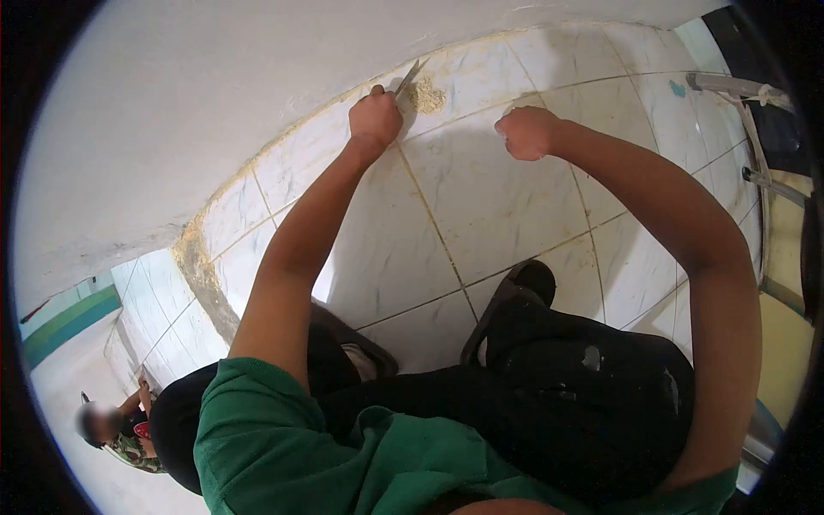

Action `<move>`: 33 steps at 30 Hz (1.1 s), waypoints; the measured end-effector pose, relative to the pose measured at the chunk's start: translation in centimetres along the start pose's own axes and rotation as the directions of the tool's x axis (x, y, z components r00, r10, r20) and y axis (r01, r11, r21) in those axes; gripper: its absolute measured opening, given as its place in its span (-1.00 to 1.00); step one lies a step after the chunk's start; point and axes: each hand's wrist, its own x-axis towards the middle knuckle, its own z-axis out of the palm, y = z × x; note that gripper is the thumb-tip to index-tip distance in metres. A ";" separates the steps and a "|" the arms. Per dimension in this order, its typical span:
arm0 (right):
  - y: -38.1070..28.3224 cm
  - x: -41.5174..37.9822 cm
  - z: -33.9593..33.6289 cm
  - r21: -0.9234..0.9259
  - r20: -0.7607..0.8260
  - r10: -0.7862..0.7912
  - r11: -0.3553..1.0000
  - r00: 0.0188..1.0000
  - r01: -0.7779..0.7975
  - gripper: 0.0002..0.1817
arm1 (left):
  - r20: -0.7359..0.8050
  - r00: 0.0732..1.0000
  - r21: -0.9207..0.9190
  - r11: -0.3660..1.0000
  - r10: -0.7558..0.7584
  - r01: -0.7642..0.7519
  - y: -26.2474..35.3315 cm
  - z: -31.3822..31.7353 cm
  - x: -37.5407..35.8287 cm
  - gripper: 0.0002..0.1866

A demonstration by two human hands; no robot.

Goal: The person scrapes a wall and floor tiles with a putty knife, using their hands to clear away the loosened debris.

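Note:
My left hand is closed around a knife, its thin metal blade pointing up toward the foot of the wall. The handle is hidden in the fist. Beside the blade, a small pile of pale yellow crumbs lies on the white tiled floor. To the right, over the tiles, my right hand is curled closed and apart from the knife. Whether it holds anything small is hidden by the fingers.
A white wall meets the tiles along a rough yellowish joint. At the left is a broken, crumbly corner. Metal legs of some furniture stand at right. Another person is low at the far left. My sandals rest on the floor.

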 end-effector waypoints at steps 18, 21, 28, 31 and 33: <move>2.0 -1.1 0.8 -0.021 0.038 0.034 0.999 0.999 -0.034 -0.71 | 0.027 0.988 0.034 0.988 0.151 -0.152 0.6 0.0 1.6 -0.83; 2.1 -1.2 0.9 -0.007 0.047 0.049 0.999 0.998 -0.049 -0.71 | 0.000 0.991 0.027 0.990 0.136 -0.136 0.4 0.1 1.9 -0.83; 2.1 -1.4 0.7 -0.008 0.058 0.057 0.998 0.997 -0.057 -0.71 | 0.051 0.973 0.122 0.966 0.223 -0.228 0.9 0.8 3.2 -0.83; 2.1 -1.4 0.8 0.010 0.045 0.054 0.998 0.998 -0.054 -0.71 | 0.093 0.961 0.102 0.958 0.260 -0.269 1.1 0.4 3.0 -0.83; 2.1 -1.3 0.8 0.000 0.068 0.063 0.998 0.996 -0.063 -0.71 | 0.097 0.962 0.101 0.959 0.255 -0.265 1.2 -0.1 2.8 -0.83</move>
